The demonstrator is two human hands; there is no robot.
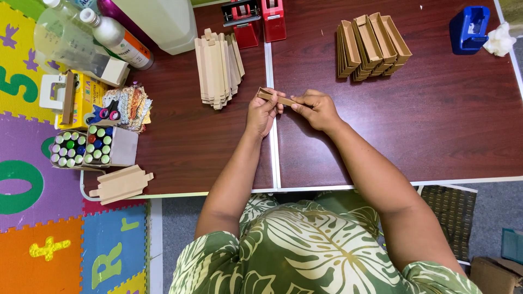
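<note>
**Two hands fold a cardboard strip over a dark wooden table**

A dark reddish-brown table (447, 120) with a pale seam down its middle fills the view, standing beside a bright foam puzzle-mat floor (32, 218).

Just above the seam, a narrow brown cardboard strip, partly folded into a trough (275, 98), is held off the tabletop between both hands. The left hand (261, 114) curls round its left end, fingers bent and thumb pressed on the card. The right hand (316, 109) pinches the right end between thumb and fingertips, the other fingers tucked in. Both hands are closed on the strip.

Just behind the left hand lies a fanned stack of flat, unfolded tan cardboard blanks (219, 68). Behind the right hand, a little apart, stands a leaning row of finished brown cardboard trays (371, 46). Two red tape dispensers (256, 22) sit at the far edge, and a blue dispenser (468, 28) with a crumpled white tissue (499, 39) sits in the far right corner.

On the left are clear plastic bottles (71, 35), a yellow box (81, 100), an open box of coloured-capped tubes (98, 146), and one flat cardboard blank (121, 184) overhanging the near edge.
</note>
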